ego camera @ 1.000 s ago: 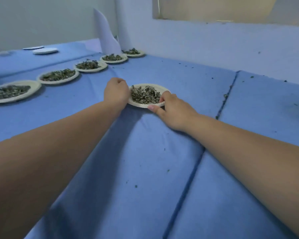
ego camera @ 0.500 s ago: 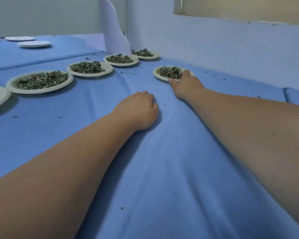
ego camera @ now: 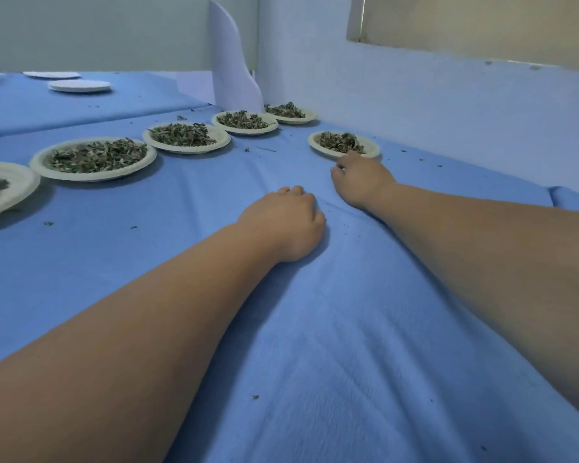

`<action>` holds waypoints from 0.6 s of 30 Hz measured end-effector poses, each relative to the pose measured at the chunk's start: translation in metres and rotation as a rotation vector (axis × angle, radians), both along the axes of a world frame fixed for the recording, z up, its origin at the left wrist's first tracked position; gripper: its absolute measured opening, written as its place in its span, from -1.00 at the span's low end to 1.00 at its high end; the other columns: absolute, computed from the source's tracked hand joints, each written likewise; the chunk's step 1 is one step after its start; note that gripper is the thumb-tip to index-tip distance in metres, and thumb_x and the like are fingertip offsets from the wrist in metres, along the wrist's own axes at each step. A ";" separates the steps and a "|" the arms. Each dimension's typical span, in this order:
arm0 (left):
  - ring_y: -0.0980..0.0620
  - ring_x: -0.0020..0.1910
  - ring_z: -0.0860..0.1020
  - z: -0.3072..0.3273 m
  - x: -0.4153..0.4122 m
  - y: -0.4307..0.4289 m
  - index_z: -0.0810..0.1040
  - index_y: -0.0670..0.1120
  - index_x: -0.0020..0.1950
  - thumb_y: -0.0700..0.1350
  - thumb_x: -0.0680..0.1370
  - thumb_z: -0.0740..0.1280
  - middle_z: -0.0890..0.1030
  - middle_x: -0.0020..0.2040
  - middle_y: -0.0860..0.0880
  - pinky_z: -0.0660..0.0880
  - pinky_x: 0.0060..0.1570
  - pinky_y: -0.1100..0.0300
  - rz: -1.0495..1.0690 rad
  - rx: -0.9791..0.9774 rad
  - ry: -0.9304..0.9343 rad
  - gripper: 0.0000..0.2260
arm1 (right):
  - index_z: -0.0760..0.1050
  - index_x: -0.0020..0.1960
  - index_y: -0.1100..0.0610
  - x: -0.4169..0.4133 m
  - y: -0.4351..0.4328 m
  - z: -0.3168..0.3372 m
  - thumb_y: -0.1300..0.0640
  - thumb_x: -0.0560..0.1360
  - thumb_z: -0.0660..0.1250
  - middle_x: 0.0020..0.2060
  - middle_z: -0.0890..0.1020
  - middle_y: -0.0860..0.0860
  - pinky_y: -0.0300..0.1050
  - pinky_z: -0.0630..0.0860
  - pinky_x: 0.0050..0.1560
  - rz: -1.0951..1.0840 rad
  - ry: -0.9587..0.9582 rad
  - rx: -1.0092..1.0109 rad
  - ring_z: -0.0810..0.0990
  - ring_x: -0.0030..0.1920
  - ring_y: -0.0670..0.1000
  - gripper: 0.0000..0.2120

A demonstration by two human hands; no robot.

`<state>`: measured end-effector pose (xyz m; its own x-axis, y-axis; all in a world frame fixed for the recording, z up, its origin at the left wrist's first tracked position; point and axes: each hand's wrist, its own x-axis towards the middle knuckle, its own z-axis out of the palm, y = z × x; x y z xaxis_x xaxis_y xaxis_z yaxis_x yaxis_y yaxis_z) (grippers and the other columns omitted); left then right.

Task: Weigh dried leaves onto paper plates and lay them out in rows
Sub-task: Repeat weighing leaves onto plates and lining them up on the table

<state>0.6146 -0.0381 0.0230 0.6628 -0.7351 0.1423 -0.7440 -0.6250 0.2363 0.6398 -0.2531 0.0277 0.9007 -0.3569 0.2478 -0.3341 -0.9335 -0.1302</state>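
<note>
Head view: blue cloth (ego camera: 315, 345) over the whole work surface, wrinkled under both forearms; along its left side a row of filled plates (ego camera: 91, 175) running toward the far corner; two empty plates (ego camera: 79, 85) well apart beyond a fold; left hand (ego camera: 286, 223) palm-down on the cloth, fingers loosely bent, holding nothing; right hand (ego camera: 361, 183) reaching further, fingers loosely curled, knuckles at the near rim of the lone plate (ego camera: 371, 147), touching or just short of it, cannot tell which, no grip visible; that plate flat on the cloth beside the far end of the row, near the wall, seemingly opening a second row; likely thin, light and bendy, so best taken at opposite rims with both hands and kept level; dried leaves (ego camera: 340, 142) heaped loose in its middle, featherlight and crumbly, apt to spill with any tilt or jolt; stray crumbs (ego camera: 264, 149) on the cloth between the rows.
</note>
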 end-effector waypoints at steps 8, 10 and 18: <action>0.03 0.42 0.45 0.022 0.008 0.002 0.50 -0.05 0.48 -0.11 0.68 0.21 0.52 0.43 0.00 0.33 0.39 0.21 0.268 -0.802 0.535 -0.64 | 0.47 0.21 0.03 0.012 -0.014 0.000 -0.21 0.68 -0.06 0.62 0.01 0.22 0.09 0.29 0.41 0.083 0.132 0.085 0.27 0.54 0.21 -0.55; 0.02 0.37 0.51 0.027 0.012 0.002 0.53 -0.10 0.43 -0.13 0.68 0.25 0.57 0.34 -0.02 0.44 0.38 0.14 0.262 -1.116 0.983 -0.68 | 0.46 0.27 0.06 0.020 -0.018 0.000 -0.22 0.68 -0.06 0.62 0.00 0.22 0.08 0.25 0.43 0.083 0.115 0.102 0.23 0.55 0.21 -0.52; -0.15 0.40 0.52 0.031 0.033 0.022 0.49 -0.23 0.41 -0.10 0.71 0.17 0.58 0.37 -0.19 0.46 0.39 0.02 0.243 -1.653 1.672 -0.66 | 0.36 0.46 0.13 0.085 -0.027 0.000 -0.24 0.66 -0.04 0.62 -0.03 0.24 0.14 0.17 0.52 -0.016 0.111 0.134 0.15 0.58 0.22 -0.41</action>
